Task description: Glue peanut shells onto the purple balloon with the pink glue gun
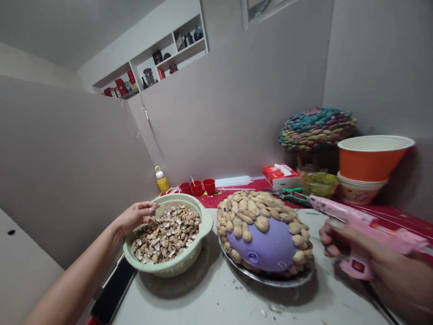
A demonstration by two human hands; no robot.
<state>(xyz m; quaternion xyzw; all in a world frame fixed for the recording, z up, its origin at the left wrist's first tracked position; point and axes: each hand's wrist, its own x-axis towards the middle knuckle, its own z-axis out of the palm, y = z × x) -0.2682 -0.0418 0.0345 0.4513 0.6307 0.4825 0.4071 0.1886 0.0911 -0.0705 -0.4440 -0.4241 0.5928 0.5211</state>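
Left hand (138, 214) over green colander (176, 267); peanut shells (169, 232) inside.

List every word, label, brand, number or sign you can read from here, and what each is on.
No text can be read with certainty.
Pink hot glue gun: sticker print, too blurred.
Red rocker switch on its handle: any marking, too small.
Red-and-white tissue pack: print, too blurred.
Lower white tub: reddish printed design, unreadable.
Red boxes on the wall shelf: any lettering, too small.
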